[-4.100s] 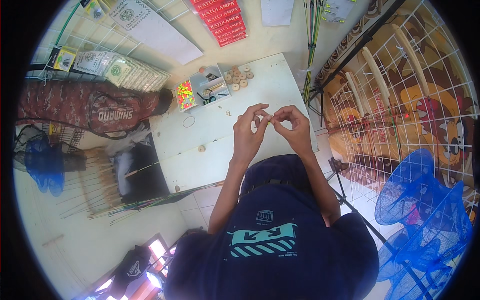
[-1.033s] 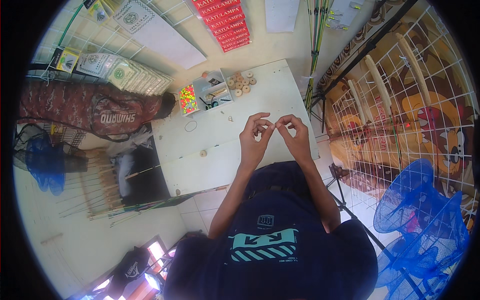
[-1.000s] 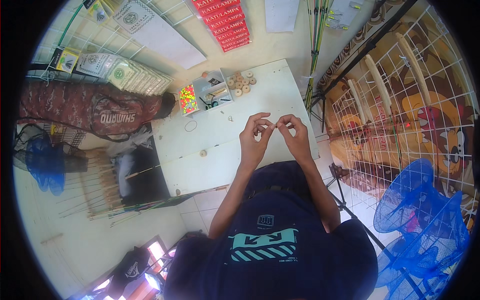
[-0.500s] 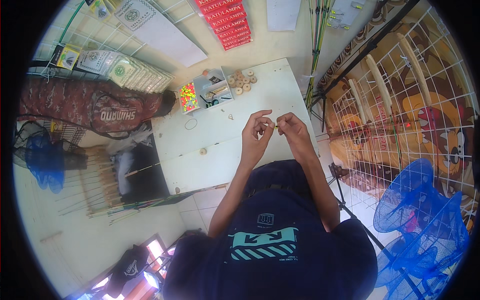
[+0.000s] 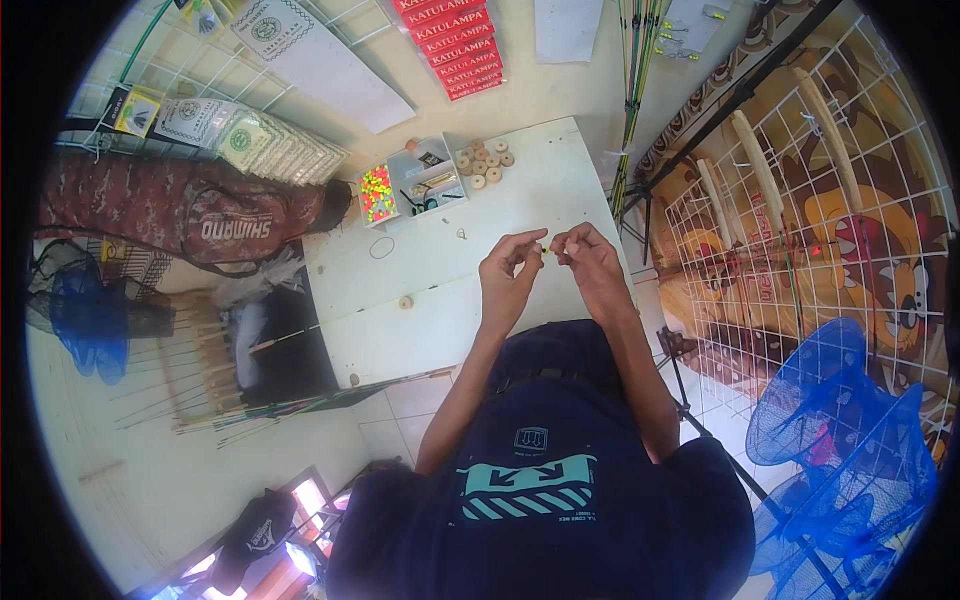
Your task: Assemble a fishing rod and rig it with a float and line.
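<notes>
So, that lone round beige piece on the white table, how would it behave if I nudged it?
The beige piece would likely roll if on its edge, given its round outline. It's probably light, being small compared with the compartment tray. On the smooth-looking white table, it may slide easily.

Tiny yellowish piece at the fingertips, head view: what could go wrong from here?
1. The tiny yellowish piece, at the fingertips of the left hand and right hand, could slip and be hard to find.
2. The small neon red-and-yellow pieces sit in an open white compartment tray; a knock might spill them.
3. The lone round tan disc lies on the white tabletop and might shift if bumped.
</notes>
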Available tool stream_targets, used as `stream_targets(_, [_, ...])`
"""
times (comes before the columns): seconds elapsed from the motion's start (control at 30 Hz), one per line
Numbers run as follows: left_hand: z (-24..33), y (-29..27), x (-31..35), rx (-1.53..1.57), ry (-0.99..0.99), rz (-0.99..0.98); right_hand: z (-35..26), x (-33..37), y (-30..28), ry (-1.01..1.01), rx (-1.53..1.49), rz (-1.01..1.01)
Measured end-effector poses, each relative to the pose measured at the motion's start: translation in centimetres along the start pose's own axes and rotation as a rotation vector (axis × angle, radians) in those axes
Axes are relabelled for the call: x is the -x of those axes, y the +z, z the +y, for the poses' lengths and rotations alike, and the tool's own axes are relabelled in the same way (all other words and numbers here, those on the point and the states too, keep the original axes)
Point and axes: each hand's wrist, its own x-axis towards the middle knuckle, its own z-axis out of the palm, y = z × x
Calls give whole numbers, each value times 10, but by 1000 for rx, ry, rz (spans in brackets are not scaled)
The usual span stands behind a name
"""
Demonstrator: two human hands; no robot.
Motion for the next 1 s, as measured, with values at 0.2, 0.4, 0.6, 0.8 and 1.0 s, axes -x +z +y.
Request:
stream_targets(0.2, [5, -1, 1, 87, -114, 30, -5, 2, 8, -52, 62, 57])
stream_targets(0.4, [5, -7, 1, 124, -170, 55, -8, 3, 5, -107, 367, 133])
stream_targets(0.6, [4, -9, 2, 149, -148, 100, -5, 3, 4, -280, 557, 231])
stream_targets(0.8, [-2, -9, 2, 111, -83, 135, -14, 4, 4, -433, 1044, 180])
stream_targets(1.0, [-4, -9, 0, 331, -101, 120, -12, 4, 5, -383, 1080, 109])
